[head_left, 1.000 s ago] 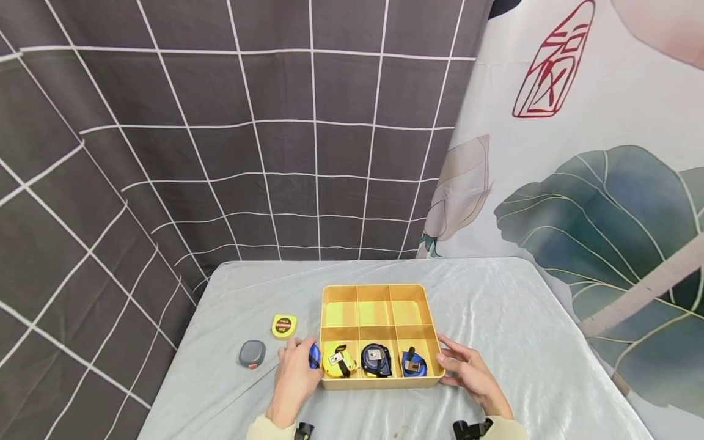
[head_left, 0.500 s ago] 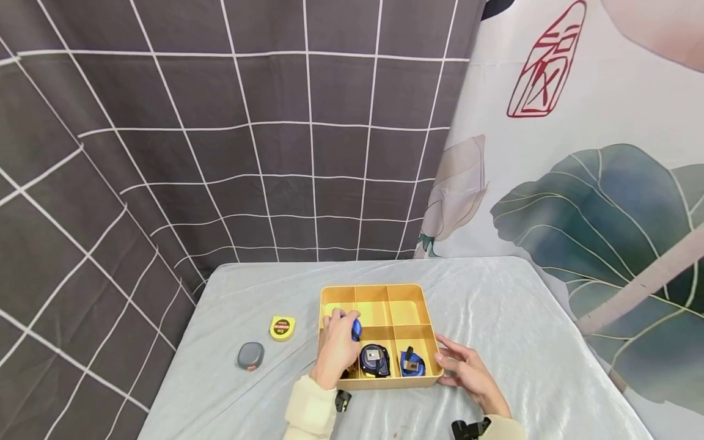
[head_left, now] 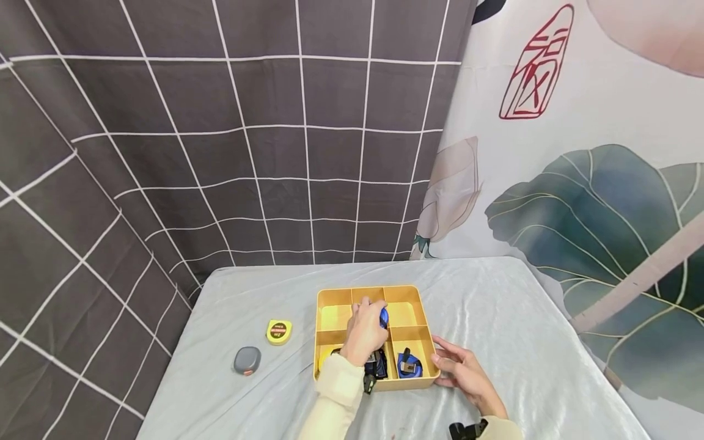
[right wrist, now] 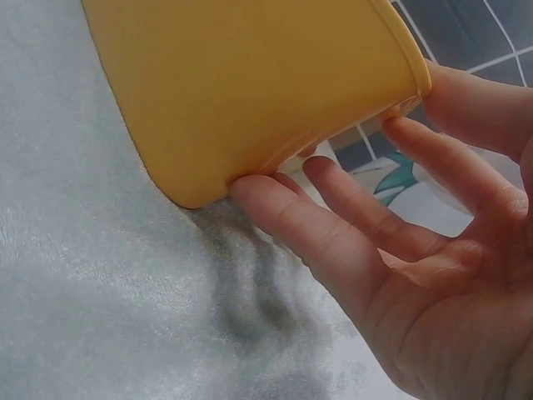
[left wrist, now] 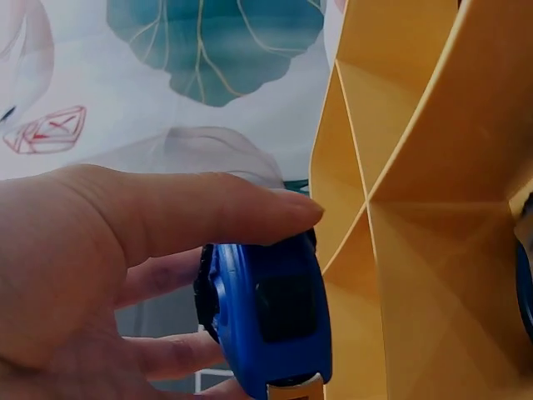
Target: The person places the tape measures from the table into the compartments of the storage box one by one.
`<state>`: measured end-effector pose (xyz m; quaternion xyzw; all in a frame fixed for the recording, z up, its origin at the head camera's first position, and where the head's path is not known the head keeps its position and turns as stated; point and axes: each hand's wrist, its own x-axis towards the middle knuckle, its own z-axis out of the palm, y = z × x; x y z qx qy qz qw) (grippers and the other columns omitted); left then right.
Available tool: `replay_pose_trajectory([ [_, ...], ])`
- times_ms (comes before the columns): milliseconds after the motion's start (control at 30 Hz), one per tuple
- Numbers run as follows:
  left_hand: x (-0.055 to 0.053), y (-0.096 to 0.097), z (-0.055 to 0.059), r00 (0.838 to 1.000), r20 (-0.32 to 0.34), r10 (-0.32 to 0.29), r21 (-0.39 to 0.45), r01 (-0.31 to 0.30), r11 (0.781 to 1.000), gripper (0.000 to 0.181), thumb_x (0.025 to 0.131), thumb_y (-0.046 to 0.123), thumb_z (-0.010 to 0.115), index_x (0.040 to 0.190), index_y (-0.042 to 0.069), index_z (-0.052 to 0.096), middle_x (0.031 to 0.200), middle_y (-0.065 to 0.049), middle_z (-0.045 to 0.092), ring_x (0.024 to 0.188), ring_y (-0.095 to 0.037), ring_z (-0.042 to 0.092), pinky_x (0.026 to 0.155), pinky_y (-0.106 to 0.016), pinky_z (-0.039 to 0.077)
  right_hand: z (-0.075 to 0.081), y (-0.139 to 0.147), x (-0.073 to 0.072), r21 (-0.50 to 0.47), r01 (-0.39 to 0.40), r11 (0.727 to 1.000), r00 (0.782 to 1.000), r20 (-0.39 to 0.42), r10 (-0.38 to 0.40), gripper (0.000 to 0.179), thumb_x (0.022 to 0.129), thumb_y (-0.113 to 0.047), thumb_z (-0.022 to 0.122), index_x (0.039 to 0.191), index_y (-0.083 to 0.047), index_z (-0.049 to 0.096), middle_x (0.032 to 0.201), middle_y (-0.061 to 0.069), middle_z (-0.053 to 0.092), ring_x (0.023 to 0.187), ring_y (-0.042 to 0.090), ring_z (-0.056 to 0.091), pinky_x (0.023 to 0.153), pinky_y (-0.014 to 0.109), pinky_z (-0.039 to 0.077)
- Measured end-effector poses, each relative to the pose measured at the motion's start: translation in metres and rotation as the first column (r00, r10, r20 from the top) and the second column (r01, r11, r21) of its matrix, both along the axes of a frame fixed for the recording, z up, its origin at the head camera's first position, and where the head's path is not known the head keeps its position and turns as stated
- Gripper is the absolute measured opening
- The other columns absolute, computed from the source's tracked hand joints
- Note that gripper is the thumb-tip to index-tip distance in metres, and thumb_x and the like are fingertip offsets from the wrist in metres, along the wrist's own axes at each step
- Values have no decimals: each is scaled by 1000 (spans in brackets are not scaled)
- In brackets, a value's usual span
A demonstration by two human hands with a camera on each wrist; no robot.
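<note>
Dark grid-patterned cloth (head_left: 247, 153) behind worktop (head_left: 522, 330). Yellow box (head_left: 408, 384) midway between worktop's left and right edges. Right hand (head_left: 466, 371): fingers slightly spread, touching box's right wall. Left hand (head_left: 365, 332): thumb and fingers clamped on blue tape measure (left wrist: 279, 317), over box's middle column.

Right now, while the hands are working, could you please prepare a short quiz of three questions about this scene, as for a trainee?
1. True or false: the right hand holds a blue tape measure.
2. How many compartments does the yellow organizer tray have? A: four. B: six. C: eight.
3. Fill in: on the cloth, the yellow tape measure lies to the ____ of the tray, seen from the head camera.

Key:
1. False; the left hand holds it, while the right hand touches the tray.
2. B.
3. Left.
</note>
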<state>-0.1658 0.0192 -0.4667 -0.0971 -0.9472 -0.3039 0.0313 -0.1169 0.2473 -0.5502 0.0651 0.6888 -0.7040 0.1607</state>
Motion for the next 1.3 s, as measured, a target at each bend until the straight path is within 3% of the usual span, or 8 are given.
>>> replay_pose_trajectory([
  [300,-19,25,-2,999,21,-25,-25,25,999,56,68,7,75,121,19,61,114,-10,54,90,-26,44,57,-32,44,0,-1,0,6,7,1000,1000,3,-7,66,85,-18,63,142,-5,32,126,30,44,93,37,62,75,47,52],
  [667,-32,48,-20,999,-10,-41,-71,40,997,56,66,11,78,119,20,62,110,-8,56,90,-23,48,60,-31,47,-2,-2,0,5,-16,1000,1000,-10,16,67,85,-18,62,142,-1,30,129,33,42,97,40,60,76,47,52],
  [833,-36,56,-22,996,-27,-85,-123,82,989,52,67,13,78,116,21,63,108,-7,57,90,-22,49,60,-28,47,-4,0,1,-7,-27,1000,999,-26,27,65,86,-15,60,140,5,28,130,34,41,99,41,59,77,47,52],
  [1033,-39,61,-24,988,12,-154,-172,153,973,45,67,9,76,110,21,67,101,-5,56,85,-21,47,57,-25,42,-5,-2,2,-26,-28,999,999,-30,27,61,87,-14,60,136,10,32,125,30,46,101,38,58,77,47,51],
  [1200,-45,60,-24,978,50,-204,-120,209,971,17,70,3,68,82,14,73,80,0,61,68,-15,49,53,-22,40,-4,-2,2,-15,-14,1000,1000,-28,13,58,88,-13,59,135,10,33,124,30,47,99,37,59,77,47,52],
  [1300,-48,59,-26,973,99,-207,-93,216,972,13,74,0,62,68,10,68,69,0,62,58,-12,48,47,-21,38,-4,-2,1,-13,-16,1000,999,-32,16,59,88,-14,59,134,11,33,123,31,47,98,36,59,76,47,52],
])
